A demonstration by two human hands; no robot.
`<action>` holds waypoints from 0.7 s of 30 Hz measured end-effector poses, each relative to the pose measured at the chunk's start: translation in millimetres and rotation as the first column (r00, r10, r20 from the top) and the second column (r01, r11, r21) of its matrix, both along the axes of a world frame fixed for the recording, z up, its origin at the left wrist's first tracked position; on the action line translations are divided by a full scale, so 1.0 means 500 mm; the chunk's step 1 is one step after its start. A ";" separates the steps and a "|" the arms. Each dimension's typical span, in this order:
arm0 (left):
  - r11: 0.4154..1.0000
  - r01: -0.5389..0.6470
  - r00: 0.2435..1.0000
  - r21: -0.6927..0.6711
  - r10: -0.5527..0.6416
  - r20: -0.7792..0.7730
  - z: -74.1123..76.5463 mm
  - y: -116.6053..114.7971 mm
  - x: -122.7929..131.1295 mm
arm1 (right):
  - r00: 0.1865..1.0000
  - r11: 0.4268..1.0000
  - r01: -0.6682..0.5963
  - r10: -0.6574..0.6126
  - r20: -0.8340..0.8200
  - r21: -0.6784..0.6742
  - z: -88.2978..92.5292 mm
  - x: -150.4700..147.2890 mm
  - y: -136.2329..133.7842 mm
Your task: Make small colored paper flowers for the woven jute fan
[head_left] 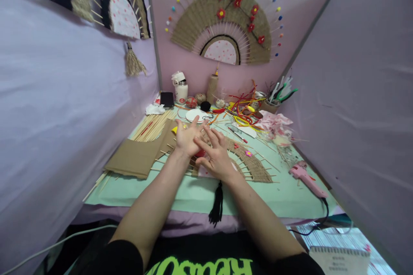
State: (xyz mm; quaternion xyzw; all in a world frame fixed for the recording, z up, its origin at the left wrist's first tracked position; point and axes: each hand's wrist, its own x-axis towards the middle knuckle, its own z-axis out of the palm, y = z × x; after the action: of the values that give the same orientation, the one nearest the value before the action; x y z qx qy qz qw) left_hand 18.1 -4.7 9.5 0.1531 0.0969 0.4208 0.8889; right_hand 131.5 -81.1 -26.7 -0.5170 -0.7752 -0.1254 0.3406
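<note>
My left hand [189,138] is held palm up with its fingers spread, above the middle of the table. Across it reaches my right hand [215,157], fingers apart, its fingertips at the left palm; whether a tiny thing lies between them I cannot make out. Under both hands lies a fan [260,167] of twine-wrapped thin sticks, with a pink flower [248,153] on its right part. The hands hide much of its middle. A black tassel [217,205] hangs from the fan over the table's near side.
Brown cardboard [130,159] and a bundle of thin sticks [151,126] lie at left. A pink glue gun [308,180] rests at right, its cord running off the front edge. Tangled pipe cleaners [241,111], a white bottle [181,91] and a twine cone [212,89] stand behind.
</note>
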 end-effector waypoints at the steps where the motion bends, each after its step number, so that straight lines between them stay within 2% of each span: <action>1: 1.000 -0.013 1.000 0.002 0.013 0.005 0.000 0.001 -0.002 | 1.000 1.000 0.017 -0.017 -0.004 0.004 0.002 0.000 -0.001; 4: 1.000 -0.013 1.000 0.002 0.013 -0.001 0.000 -0.001 -0.001 | 0.998 0.998 0.054 -0.054 -0.014 0.009 0.006 -0.002 -0.003; 9: 0.999 -0.012 1.000 0.032 0.013 -0.028 0.003 -0.003 0.001 | 1.000 1.000 -0.002 0.002 0.008 0.003 0.006 -0.004 -0.009; 11: 0.999 -0.034 0.999 0.037 0.034 -0.019 0.004 -0.002 0.001 | 1.000 1.000 0.019 -0.019 -0.011 0.017 0.006 -0.005 -0.010; 14: 1.000 -0.002 1.000 0.026 0.002 -0.006 0.002 -0.004 0.004 | 0.999 0.998 0.041 -0.039 -0.037 0.040 0.008 -0.008 -0.009; 18: 0.999 0.021 1.000 0.031 -0.022 0.012 0.002 -0.005 0.003 | 0.999 0.998 -0.033 0.034 -0.015 0.059 0.007 -0.011 -0.009; 21: 0.999 -0.007 1.000 0.045 0.006 0.029 0.005 -0.004 -0.001 | 0.999 0.999 0.009 -0.007 -0.039 0.051 0.007 -0.009 -0.008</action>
State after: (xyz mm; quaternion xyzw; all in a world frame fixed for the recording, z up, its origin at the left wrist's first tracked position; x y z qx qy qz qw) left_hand 17.8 -6.9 11.8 0.1666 0.0751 0.4280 0.8851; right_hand 127.0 -85.2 -23.3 -0.5134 -0.7629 -0.1366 0.3684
